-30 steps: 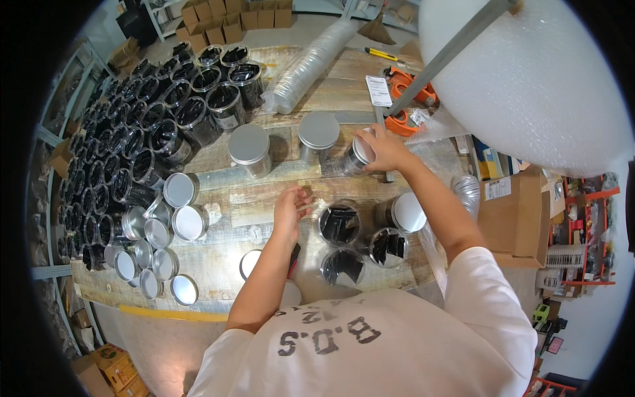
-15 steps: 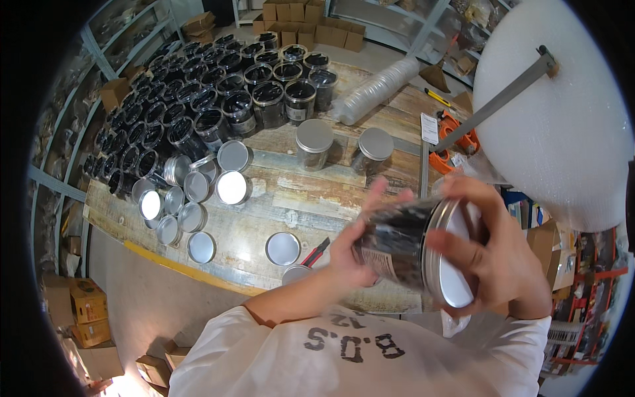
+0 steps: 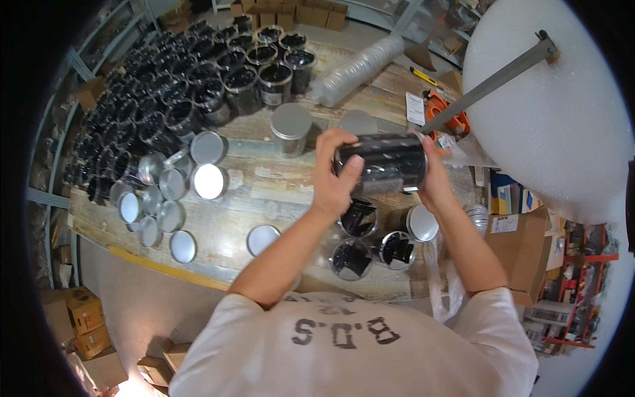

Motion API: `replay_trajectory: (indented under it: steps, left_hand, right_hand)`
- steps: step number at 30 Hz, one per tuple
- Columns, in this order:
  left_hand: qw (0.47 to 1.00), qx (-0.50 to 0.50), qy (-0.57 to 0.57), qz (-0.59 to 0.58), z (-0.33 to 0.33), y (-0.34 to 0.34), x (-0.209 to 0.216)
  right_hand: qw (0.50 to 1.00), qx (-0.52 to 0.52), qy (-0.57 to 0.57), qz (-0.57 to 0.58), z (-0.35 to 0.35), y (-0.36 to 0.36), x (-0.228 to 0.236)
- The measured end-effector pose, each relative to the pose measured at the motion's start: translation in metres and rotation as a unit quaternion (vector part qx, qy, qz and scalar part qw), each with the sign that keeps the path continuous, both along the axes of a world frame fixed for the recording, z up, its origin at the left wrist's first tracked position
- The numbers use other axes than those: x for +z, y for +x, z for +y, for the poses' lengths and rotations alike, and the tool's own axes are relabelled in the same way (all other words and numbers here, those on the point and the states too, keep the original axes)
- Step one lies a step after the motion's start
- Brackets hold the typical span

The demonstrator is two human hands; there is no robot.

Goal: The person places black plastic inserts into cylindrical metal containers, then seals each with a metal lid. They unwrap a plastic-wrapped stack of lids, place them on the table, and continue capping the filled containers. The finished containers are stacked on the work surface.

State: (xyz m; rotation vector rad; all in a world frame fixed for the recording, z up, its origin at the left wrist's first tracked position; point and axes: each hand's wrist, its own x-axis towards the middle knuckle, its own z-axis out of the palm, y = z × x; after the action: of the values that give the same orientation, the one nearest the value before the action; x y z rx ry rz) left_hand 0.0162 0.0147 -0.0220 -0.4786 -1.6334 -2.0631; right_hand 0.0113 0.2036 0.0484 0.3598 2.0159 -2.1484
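A clear jar filled with black pieces lies on its side in the air above the table, held between both hands. My left hand grips its left end, thumb along the near side. My right hand is closed round the right end and hides most of it. Below the hands stand 3 open jars of black pieces, one of them the front jar. Beside them is a jar with a silver lid. Farther back are two lidded jars, the left one plainer to see.
Several open black-filled jars crowd the table's far left. Loose silver lids lie in front of them. A stack of clear plastic cups or jars, a yellow cutter, orange tape dispensers and a bubble-wrap roll are right.
The jar has moved up and away from me and turned level, its silver lid now out of sight. My hands moved with it, uncovering the open jars below.
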Motion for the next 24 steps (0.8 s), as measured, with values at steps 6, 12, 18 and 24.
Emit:
replay_trajectory:
  steps: [6, 12, 18, 24]
  left_hand:
    - [0.996, -0.067, 0.059, -0.015, -0.004, -0.036, -0.040]
    - [0.595, -0.446, 0.535, -0.401, -0.004, -0.042, -0.024]
    - [0.525, -0.403, 0.576, -0.480, 0.000, -0.046, -0.039]
    - [0.631, -0.255, 0.503, -0.532, 0.024, -0.024, -0.067]
  right_hand:
    - [0.964, 0.177, 0.158, -0.123, 0.036, -0.026, 0.014]
    - [0.582, 0.413, 0.528, 0.461, 0.003, -0.054, 0.085]
    - [0.594, 0.439, 0.558, 0.378, -0.006, -0.071, 0.075]
    - [0.719, 0.331, 0.524, 0.315, 0.018, -0.058, 0.005]
